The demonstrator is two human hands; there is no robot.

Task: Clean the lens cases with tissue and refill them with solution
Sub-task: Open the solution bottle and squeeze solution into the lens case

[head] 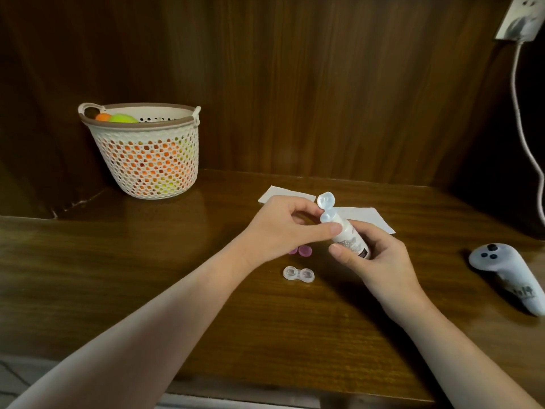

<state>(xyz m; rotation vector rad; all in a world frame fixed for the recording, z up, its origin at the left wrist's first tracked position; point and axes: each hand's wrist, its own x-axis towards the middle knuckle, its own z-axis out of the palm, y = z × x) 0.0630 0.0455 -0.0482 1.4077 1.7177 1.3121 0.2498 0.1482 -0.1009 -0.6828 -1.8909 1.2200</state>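
Note:
My right hand (374,258) grips a small white solution bottle (349,239), tilted with its top toward the left. Its clear flip cap (326,201) stands open. My left hand (283,225) pinches the bottle's neck just below the cap. On the wooden desk below the hands lies a clear double lens case (298,274) with both wells uncovered. Two pink caps (389,250) lie just behind it, partly hidden by my left wrist. White tissue sheets (371,219) lie flat behind the hands.
A white mesh basket (147,160) with orange and green balls stands at the back left. A white controller (507,276) lies at the right edge. A cable (522,128) hangs from a wall socket (519,19) at the upper right.

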